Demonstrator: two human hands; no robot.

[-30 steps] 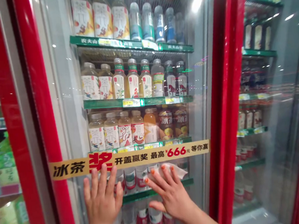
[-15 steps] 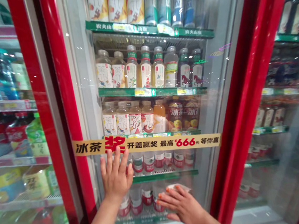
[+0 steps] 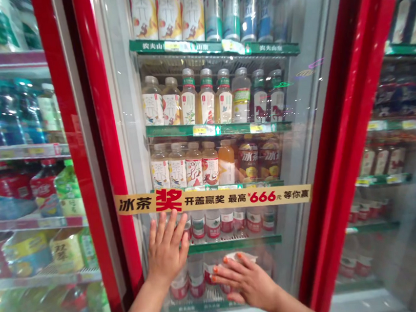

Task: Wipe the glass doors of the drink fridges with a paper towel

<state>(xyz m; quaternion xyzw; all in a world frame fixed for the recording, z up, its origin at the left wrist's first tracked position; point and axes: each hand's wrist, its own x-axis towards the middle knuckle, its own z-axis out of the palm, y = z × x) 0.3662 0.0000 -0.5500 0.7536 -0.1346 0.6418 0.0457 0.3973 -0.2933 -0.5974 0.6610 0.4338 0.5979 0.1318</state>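
Note:
My left hand (image 3: 167,248) lies flat with fingers spread on the glass door (image 3: 301,132) of a red-framed drinks fridge, just under the yellow sticker strip (image 3: 214,198). Lower down, my right hand (image 3: 244,280) presses a white cloth (image 3: 242,256) against the glass, fingers stretched out over it. Behind the glass, rows of tea bottles (image 3: 188,104) stand on green shelves (image 3: 216,128).
The fridge's red frame posts stand to the left (image 3: 99,151) and right (image 3: 340,153). A neighbouring fridge on the left holds soda and water bottles (image 3: 30,188). Another glass door (image 3: 395,157) with bottles is on the right.
My right hand has slid the cloth down the glass from just under the sticker strip to the lower shelf level. The left hand stays flat on the glass. The view shifted left.

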